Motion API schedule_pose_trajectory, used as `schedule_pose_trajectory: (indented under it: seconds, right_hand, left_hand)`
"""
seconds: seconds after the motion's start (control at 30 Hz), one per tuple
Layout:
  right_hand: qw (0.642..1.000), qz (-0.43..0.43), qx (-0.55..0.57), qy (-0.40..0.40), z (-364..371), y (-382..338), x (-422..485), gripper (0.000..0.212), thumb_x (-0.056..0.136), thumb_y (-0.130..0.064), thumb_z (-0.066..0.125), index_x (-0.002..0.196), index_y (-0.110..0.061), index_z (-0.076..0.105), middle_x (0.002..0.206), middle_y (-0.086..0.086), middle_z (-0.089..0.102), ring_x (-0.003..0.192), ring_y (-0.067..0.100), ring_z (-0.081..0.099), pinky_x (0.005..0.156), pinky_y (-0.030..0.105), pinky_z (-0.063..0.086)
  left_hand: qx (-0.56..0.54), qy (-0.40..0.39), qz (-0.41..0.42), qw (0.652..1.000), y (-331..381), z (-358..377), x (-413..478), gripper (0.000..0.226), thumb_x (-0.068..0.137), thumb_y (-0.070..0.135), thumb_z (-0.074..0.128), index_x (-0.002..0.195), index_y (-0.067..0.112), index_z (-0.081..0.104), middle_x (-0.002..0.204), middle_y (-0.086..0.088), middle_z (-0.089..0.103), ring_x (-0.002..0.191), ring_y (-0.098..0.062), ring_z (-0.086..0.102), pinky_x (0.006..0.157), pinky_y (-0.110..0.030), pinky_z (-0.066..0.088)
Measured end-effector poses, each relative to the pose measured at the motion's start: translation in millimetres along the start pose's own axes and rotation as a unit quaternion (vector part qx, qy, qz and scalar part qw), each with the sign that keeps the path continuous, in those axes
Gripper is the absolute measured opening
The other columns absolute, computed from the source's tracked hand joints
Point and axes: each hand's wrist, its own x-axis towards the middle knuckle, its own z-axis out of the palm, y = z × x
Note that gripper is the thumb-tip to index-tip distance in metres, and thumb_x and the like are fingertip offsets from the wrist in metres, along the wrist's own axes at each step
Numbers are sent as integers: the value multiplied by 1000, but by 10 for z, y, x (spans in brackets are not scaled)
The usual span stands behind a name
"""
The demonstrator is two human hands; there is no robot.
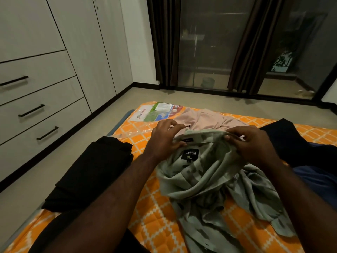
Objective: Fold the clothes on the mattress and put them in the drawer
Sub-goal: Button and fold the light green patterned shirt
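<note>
Both hands are curled onto the collar of a pale green shirt [209, 179]. The left hand [164, 137] pinches the collar's left end, its fingers bent over the fabric edge and its thumb against the inside, near a small black tag. The right hand [253, 143] grips the collar's right end, with its thumb visible on the near face of the band and its fingers wrapped over the top. Neither hand is relaxed, and the collar band is stretched between them.

The shirt lies on the orange patterned mattress [149, 207], directly in front of the person. Its collar points away toward the far edge, and the inside neck faces up, showing a black brand label [190, 154]. The crumpled body trails back toward the person and a little to the right, so the long axis runs far to near.

Beyond the collar lies a pink garment [206, 119]. A folded black garment [94, 172] rests at the mattress's left edge, under the left forearm. A dark garment [291, 141] and a blue garment [313, 178] lie to the right. The wardrobe drawers [36, 110] stand closed on the left wall.
</note>
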Motion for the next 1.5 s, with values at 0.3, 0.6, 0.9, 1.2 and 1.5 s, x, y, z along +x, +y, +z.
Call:
schedule_pose_trajectory:
  seconds: [0.3, 0.6, 0.9, 1.2, 1.5]
  right_hand:
    - [990, -37, -62, 121, -43, 8, -52, 16, 87, -19, 80, 103, -18, 80, 93, 3, 73, 87, 20, 64, 80, 37, 51]
    - [969, 63, -109, 211, -329, 79, -65, 28, 87, -49, 75, 99, -24, 80, 89, 6, 67, 79, 18, 57, 67, 28, 37]
    - [966, 190, -171, 19, -312, 295, -115, 6, 93, -28, 73, 87, -28, 73, 82, 2, 69, 73, 19, 64, 65, 34, 53]
    - [975, 220, -36, -5, -21, 96, -112, 12, 86, -18, 80, 91, -27, 72, 76, -2, 73, 65, 16, 71, 74, 40, 61]
    - [986, 70, -41, 148, 128, -193, -156, 26, 84, -5, 69, 104, -19, 79, 88, -1, 76, 73, 14, 69, 72, 38, 60]
  left_hand:
    - [-94, -7, -58, 994, 51, 59, -112, 15, 87, 27, 74, 81, 14, 70, 73, -2, 66, 69, -21, 57, 60, -33, 40]
    - [-46, 14, -126, 991, -185, 66, -119, 10, 91, 21, 63, 86, 14, 65, 83, -4, 61, 81, -25, 54, 65, -34, 33]
    - [-174, 198, -263, 928, 7, -162, -3, 9, 100, 14, 54, 93, 16, 49, 74, 1, 57, 62, -13, 51, 52, -30, 34]
    - [-199, -24, -247, 948, 386, -580, 185, 24, 85, 8, 63, 75, 27, 75, 90, 7, 73, 73, -16, 65, 60, -29, 47]
    - [-399, -205, -202, 871, 394, -596, 103, 48, 78, -1, 64, 123, 13, 65, 116, -18, 69, 104, -27, 68, 92, -44, 58]
